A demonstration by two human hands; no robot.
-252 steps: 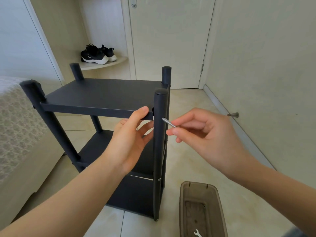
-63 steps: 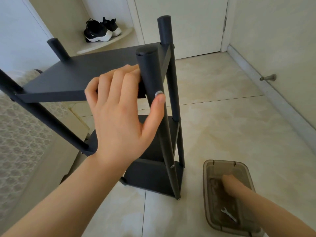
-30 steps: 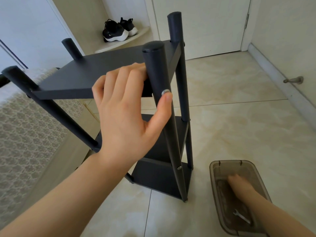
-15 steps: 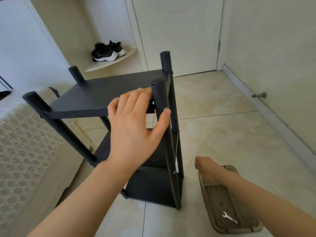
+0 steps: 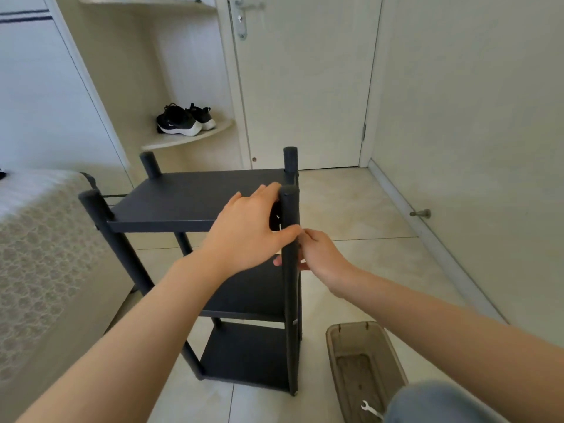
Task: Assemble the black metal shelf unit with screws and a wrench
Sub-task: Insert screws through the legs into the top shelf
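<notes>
the black shelf unit (image 5: 195,199) stands upright at the centre of the frame, and the work is at its top shelf (image 5: 171,195), where that shelf meets the near post (image 5: 290,288). the person's left hand (image 5: 245,235) grips this joint, fingers curled over the shelf corner and thumb laid across the front of the post. the right hand (image 5: 322,254) sits just under that thumb with its fingers curled against the post, one fingertip showing past the post's left side; whether it pinches a screw or nut cannot be told, as the post and thumb hide the spot.

the step in hand looks to be fixing the top shelf to this post. to do it well, the left hand should hold shelf and post square so the holes line up, without leaning the tall, narrow unit. the right hand should start the thread by fingertip feel, turning lightly until it catches, since forcing it risks a crossed thread or a dropped part. the wrench (image 5: 370,409) lies in the brown tray (image 5: 334,338) at the lower right of the frame, well apart from both hands, and is best fetched only once the fastener holds itself
</notes>
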